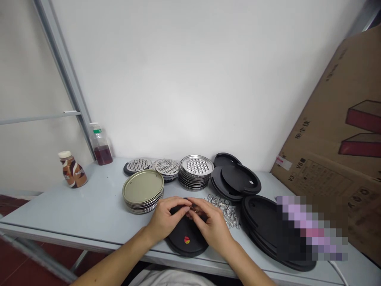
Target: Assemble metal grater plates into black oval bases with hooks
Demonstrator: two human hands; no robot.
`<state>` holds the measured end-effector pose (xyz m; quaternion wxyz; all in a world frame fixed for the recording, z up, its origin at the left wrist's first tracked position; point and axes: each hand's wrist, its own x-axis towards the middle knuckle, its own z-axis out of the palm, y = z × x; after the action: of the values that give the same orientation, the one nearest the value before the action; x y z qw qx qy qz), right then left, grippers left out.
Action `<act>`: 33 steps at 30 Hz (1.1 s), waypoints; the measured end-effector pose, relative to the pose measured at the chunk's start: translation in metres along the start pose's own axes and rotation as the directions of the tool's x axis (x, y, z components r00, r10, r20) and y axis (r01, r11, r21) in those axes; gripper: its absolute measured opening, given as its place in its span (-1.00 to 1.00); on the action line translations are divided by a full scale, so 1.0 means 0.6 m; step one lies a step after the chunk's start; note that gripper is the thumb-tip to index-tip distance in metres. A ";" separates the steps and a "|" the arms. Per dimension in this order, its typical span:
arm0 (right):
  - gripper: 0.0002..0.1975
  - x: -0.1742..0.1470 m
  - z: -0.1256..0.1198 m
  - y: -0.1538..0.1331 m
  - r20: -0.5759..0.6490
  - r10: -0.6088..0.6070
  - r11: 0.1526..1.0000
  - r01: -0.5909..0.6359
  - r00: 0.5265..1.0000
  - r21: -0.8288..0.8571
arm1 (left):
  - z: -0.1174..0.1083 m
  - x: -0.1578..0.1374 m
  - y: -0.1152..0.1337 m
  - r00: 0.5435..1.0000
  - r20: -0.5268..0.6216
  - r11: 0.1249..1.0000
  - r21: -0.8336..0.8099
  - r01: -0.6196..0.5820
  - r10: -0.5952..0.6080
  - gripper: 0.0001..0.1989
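A person's left hand and right hand meet over the far end of a flat, black, rounded plate with a small red-and-yellow mark, which lies at the near edge of a pale grey table; their fingers and thumbs curl close together, but what they pinch cannot be made out. Just right of the hands lie loose silver metal rings and clips, with a stack of large black rounded plates beyond them; to the left stands a stack of round olive-gold metal discs.
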<state>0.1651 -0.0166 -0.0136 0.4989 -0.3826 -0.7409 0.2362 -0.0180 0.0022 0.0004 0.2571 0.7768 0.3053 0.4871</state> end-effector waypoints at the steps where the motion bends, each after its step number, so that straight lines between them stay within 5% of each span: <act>1: -0.70 0.000 0.001 0.002 -0.009 0.019 1.000 -0.019 1.000 0.013 | 0.000 0.000 -0.001 1.000 -0.010 1.000 -0.002 0.000 0.000 -0.83; 10: -0.59 -0.004 0.006 0.002 0.041 0.103 0.981 -0.109 0.994 0.158 | 0.001 -0.004 -0.008 0.991 -0.109 0.997 0.017 -0.070 0.071 -0.78; 19: -0.66 -0.001 0.002 -0.012 0.056 0.110 0.990 -0.115 0.992 0.082 | 0.002 -0.006 -0.002 0.987 -0.109 0.991 0.072 -0.113 0.121 -0.84; 26: -0.96 0.004 -0.002 -0.006 -0.034 0.186 0.963 -0.175 0.982 0.205 | 0.004 -0.005 -0.007 0.980 -0.185 0.992 0.118 -0.046 0.068 -0.84; 33: -0.85 0.006 -0.005 -0.014 -0.015 0.139 0.981 -0.136 0.990 0.137 | 0.003 -0.001 -0.006 0.986 -0.162 0.992 0.125 -0.011 0.031 -0.86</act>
<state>0.1645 -0.0190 -0.0041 0.5155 -0.4009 -0.6887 0.3151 -0.0175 0.0041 -0.0029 0.1772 0.7518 0.3468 0.5321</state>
